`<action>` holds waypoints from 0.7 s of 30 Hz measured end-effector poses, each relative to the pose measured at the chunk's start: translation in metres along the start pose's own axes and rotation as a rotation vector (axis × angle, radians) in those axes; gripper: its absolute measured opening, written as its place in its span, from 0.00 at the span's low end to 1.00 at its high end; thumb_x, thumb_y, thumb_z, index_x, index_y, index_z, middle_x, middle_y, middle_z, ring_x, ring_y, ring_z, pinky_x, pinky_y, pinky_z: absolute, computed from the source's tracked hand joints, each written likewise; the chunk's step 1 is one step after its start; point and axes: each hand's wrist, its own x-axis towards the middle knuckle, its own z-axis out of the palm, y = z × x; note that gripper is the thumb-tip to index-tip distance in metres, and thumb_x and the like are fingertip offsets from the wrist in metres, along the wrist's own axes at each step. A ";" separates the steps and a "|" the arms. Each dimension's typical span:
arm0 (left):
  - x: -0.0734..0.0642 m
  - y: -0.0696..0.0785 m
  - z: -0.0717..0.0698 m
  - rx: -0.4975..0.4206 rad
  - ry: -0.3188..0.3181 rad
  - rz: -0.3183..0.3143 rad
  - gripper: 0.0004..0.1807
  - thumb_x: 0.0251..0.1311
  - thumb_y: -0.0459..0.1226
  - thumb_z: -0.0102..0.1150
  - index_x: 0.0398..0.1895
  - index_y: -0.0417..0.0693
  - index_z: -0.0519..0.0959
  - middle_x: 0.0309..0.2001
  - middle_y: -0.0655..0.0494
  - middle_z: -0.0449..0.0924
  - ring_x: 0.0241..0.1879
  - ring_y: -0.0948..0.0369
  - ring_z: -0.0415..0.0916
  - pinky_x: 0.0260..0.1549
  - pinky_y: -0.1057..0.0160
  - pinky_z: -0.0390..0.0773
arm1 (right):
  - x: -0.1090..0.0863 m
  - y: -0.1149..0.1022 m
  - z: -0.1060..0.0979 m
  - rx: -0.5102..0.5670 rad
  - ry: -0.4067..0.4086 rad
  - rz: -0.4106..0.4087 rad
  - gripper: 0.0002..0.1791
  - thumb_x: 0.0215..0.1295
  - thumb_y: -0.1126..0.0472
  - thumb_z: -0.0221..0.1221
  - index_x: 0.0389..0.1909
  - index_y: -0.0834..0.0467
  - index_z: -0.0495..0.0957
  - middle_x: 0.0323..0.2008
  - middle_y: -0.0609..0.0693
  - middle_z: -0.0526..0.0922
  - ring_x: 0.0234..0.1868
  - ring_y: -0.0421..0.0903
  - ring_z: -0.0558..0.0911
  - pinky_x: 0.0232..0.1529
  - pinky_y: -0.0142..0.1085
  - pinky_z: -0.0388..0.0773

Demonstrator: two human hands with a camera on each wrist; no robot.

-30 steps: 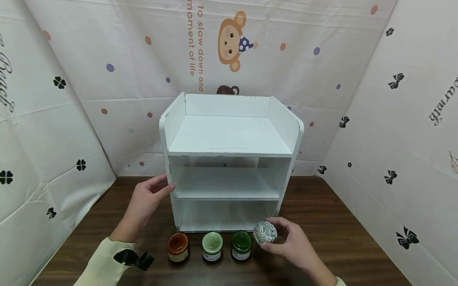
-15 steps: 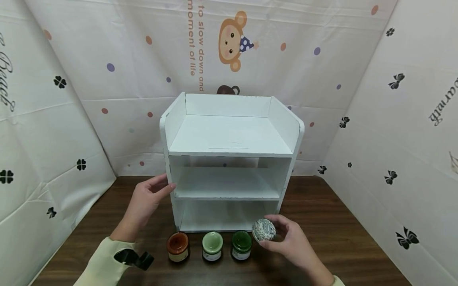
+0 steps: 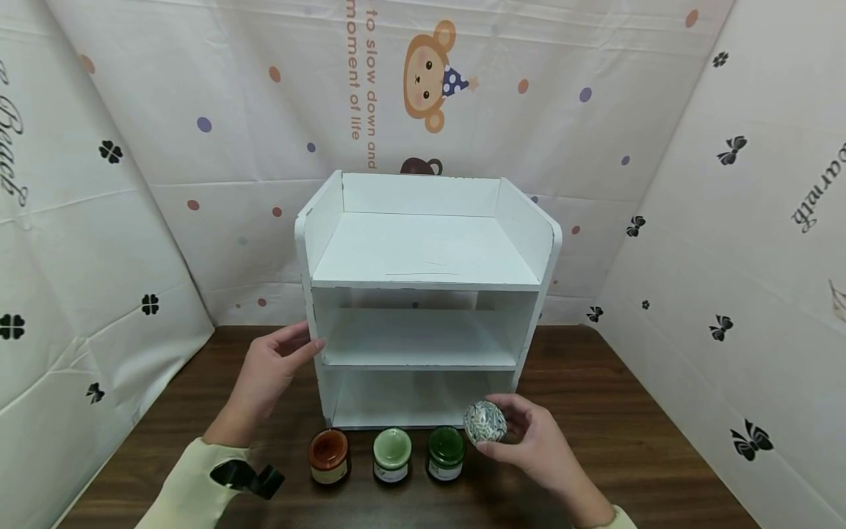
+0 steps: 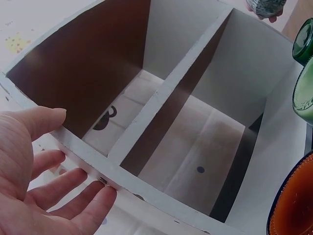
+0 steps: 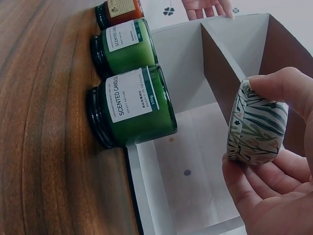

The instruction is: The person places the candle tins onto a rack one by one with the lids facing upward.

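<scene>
A small round tin (image 3: 485, 423) with a leaf print is held by my right hand (image 3: 540, 447) at the shelf's lower right front. The right wrist view shows the thumb on one edge of the tin (image 5: 259, 126) and fingers against the opposite side. My left hand (image 3: 264, 371) holds the left side panel of the white shelf unit (image 3: 423, 285), thumb at its front edge and fingers along the outer face. Before the shelf stand three glass candle jars: amber (image 3: 328, 451), pale green (image 3: 392, 450) and dark green (image 3: 446, 448). The tin is just right of the dark green jar.
All this stands on a dark wood table (image 3: 634, 441). A white printed cloth (image 3: 231, 162) hangs behind and along both sides. The shelf unit has a top tray (image 3: 426, 246) and two compartments below, split by a middle board (image 3: 419, 366).
My right hand has lifted the tin slightly up and to the left, towards the shelf. The left hand, the shelf unit and the three jars have stayed in place.
</scene>
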 end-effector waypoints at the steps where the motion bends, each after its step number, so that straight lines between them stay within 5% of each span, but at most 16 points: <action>1: 0.000 0.000 0.000 0.001 0.000 -0.001 0.35 0.67 0.54 0.65 0.74 0.52 0.71 0.70 0.48 0.74 0.66 0.54 0.74 0.59 0.64 0.78 | 0.000 0.000 0.000 0.006 0.001 0.005 0.34 0.48 0.63 0.79 0.58 0.61 0.79 0.48 0.55 0.86 0.47 0.38 0.85 0.53 0.27 0.81; 8: 0.001 0.001 0.000 0.001 -0.002 -0.004 0.35 0.67 0.55 0.65 0.74 0.52 0.72 0.71 0.48 0.74 0.66 0.54 0.73 0.64 0.55 0.77 | 0.001 -0.004 0.001 0.041 -0.013 -0.010 0.34 0.49 0.64 0.78 0.59 0.64 0.78 0.50 0.58 0.85 0.49 0.38 0.84 0.54 0.25 0.79; 21: 0.000 0.001 0.000 -0.005 -0.001 -0.011 0.35 0.66 0.54 0.65 0.73 0.52 0.72 0.70 0.49 0.75 0.65 0.57 0.74 0.60 0.64 0.77 | 0.005 -0.012 0.001 0.042 -0.023 -0.022 0.34 0.49 0.64 0.78 0.59 0.64 0.78 0.51 0.58 0.84 0.50 0.40 0.83 0.54 0.28 0.80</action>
